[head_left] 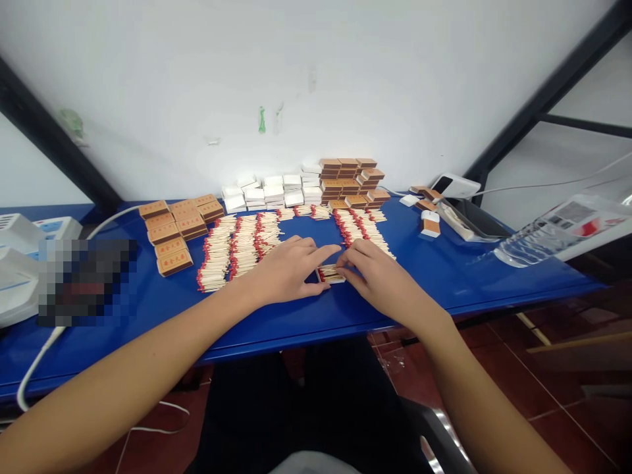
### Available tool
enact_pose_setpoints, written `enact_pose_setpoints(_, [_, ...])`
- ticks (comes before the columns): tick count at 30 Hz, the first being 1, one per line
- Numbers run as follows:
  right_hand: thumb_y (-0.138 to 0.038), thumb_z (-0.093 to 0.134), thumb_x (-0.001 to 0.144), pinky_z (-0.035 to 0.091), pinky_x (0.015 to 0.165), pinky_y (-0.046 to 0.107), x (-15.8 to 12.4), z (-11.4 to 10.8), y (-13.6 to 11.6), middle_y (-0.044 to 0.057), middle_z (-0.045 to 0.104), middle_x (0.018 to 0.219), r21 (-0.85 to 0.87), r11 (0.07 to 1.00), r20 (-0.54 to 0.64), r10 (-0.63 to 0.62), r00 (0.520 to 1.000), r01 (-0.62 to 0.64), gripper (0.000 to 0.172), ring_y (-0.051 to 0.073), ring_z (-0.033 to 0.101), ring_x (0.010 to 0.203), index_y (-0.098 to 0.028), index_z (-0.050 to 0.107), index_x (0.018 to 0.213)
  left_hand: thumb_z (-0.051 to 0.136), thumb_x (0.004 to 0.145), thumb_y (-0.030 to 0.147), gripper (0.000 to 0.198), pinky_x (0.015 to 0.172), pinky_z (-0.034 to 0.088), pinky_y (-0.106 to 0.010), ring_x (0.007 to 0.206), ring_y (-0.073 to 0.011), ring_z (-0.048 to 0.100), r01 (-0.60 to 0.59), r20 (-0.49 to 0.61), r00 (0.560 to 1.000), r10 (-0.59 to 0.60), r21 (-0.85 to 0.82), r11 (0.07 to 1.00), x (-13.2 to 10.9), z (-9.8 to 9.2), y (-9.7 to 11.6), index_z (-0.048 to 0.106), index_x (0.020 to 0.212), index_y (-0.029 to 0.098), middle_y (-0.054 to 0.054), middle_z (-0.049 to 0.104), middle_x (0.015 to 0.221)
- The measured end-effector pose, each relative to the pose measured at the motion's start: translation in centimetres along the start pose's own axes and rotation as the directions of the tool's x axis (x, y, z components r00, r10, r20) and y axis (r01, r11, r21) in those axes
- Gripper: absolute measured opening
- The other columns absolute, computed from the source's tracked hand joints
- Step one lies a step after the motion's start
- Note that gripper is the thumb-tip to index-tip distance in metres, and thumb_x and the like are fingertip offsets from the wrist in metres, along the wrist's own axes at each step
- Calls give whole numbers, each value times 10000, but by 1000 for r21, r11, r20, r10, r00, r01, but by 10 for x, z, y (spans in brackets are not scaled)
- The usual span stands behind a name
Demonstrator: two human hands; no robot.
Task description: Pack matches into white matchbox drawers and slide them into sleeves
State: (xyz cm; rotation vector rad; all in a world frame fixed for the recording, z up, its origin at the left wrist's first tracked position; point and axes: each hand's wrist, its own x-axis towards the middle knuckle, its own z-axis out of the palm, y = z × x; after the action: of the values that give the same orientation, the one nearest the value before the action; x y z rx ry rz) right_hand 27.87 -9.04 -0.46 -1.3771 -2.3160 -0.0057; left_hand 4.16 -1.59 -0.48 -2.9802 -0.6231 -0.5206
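Note:
A small white matchbox tray (332, 274) filled with matches lies on the blue table (276, 322) between my two hands. My left hand (291, 270) spans its left end, the thumb at the near side and the index finger reaching over the far side. At the right end my right hand (372, 273) has thumb and fingers pinched together at the matches; the fingertips partly hide what they grip. Rows of red-tipped matches (217, 253) lie left of my hands, and more matches (363, 230) lie just beyond my right hand.
White trays (274, 191) and stacked brown matchboxes (345, 181) stand along the wall. More matchboxes (172, 253) lie at the left, near white plug blocks (20, 263) and a cable. To the right are a white device (457, 185) and a clear plastic package (557, 230).

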Motion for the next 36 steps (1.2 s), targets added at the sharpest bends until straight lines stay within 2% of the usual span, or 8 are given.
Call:
enact_pose_setpoints(8, [-215,543,1107,533,845,408,8,11,-4,100,630,1056,46,998,-19,-48,999,49,125,275,636,1004,-219,657,1055,713,1044,424,589,973,483,-391,1059,-287,679,11,23,1000,-11,-9,1000,2,-4,3,542,1535,147,-102,726,1089])
enact_pose_setpoints(11, [-228,530,1113,533,841,413,7,6,-4,96,625,1022,42,998,-21,-37,999,38,163,276,634,991,-215,679,1048,727,1036,421,615,984,484,-387,1067,-286,681,16,28,999,-16,-7,1000,2,-3,2,534,1550,145,-107,728,1104])
enact_pose_setpoints(15, [-247,561,1105,545,904,420,-9,-11,13,81,666,1029,97,994,-90,51,995,-42,157,256,670,981,-232,707,1048,741,1026,427,638,989,490,-379,1075,-282,680,32,30,999,-32,3,999,1,-2,2,527,1569,171,-107,727,1132])
enact_pose_setpoints(17, [-270,573,1098,556,879,421,-22,-16,28,76,678,1010,96,990,-151,119,981,-105,158,252,680,940,-235,725,1067,732,1031,435,633,989,492,-379,1073,-281,680,39,33,999,-39,-1,999,0,-2,2,524,1576,191,-103,727,1136])
enact_pose_setpoints(22, [-312,607,1075,568,881,451,-42,-14,52,94,705,1029,73,991,-82,121,989,-115,173,288,685,988,-248,767,1074,728,1036,423,646,1010,491,-392,1095,-286,677,34,41,999,-33,-29,999,0,-2,1,516,1593,174,-111,727,1149])
enact_pose_setpoints(28, [-307,570,1090,557,866,455,-38,-9,50,91,680,986,53,994,-69,100,993,-97,210,281,648,952,-243,768,1058,739,1027,429,645,994,498,-385,1067,-280,671,44,34,998,-43,-30,999,1,-1,0,530,1584,180,-105,729,1137])
enact_pose_setpoints(32, [-314,580,1092,540,829,429,-37,-9,51,86,672,970,67,992,-40,108,993,-105,173,278,630,937,-243,700,990,726,1036,419,635,999,497,-384,1077,-282,674,40,41,998,-39,-24,999,0,-2,1,529,1583,164,-113,733,1143])
enact_pose_setpoints(36, [-322,540,1108,534,874,448,-37,-8,52,93,656,998,54,991,-7,126,992,-126,183,291,620,976,-247,634,970,717,1038,425,630,999,496,-384,1070,-280,676,33,35,999,-33,-22,999,0,-2,1,519,1583,179,-108,732,1137])
